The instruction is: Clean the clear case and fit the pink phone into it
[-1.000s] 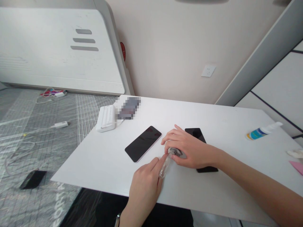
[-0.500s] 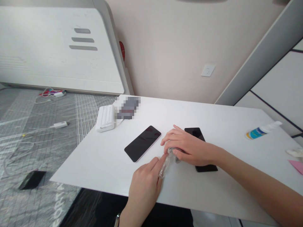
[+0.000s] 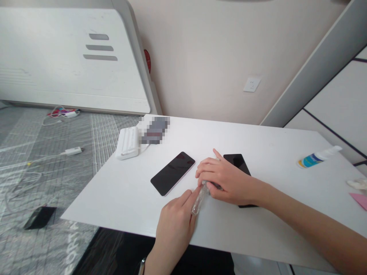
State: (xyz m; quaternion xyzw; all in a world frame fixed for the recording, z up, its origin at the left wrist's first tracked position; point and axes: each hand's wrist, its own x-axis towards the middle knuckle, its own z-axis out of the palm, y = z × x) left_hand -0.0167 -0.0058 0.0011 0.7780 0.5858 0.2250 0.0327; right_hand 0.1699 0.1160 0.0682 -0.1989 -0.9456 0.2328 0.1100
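Between my two hands is a clear, see-through phone case (image 3: 200,202), its long edge facing me and much of it covered by my fingers. My left hand (image 3: 175,217) is closed on its left side, with the index finger stretched along it. From above, my right hand (image 3: 226,179) wraps its fingers and thumb over the case's far end, little finger raised. Partly under my right hand and wrist lies a black phone (image 3: 237,162) on the table. Another phone (image 3: 173,173), with a dark screen and pinkish edge, lies flat left of my fingers.
The white table (image 3: 114,202) carries a white power bank (image 3: 128,143) and a pixelated dark object (image 3: 156,130) at the far left. A spray bottle (image 3: 315,157) lies on the right, near something pink (image 3: 358,200). Cables and a charger plug (image 3: 73,151) lie on the bed at left.
My right hand has shifted slightly towards me over the case, its fingers curling further and the little finger lifting. My left hand has barely moved.
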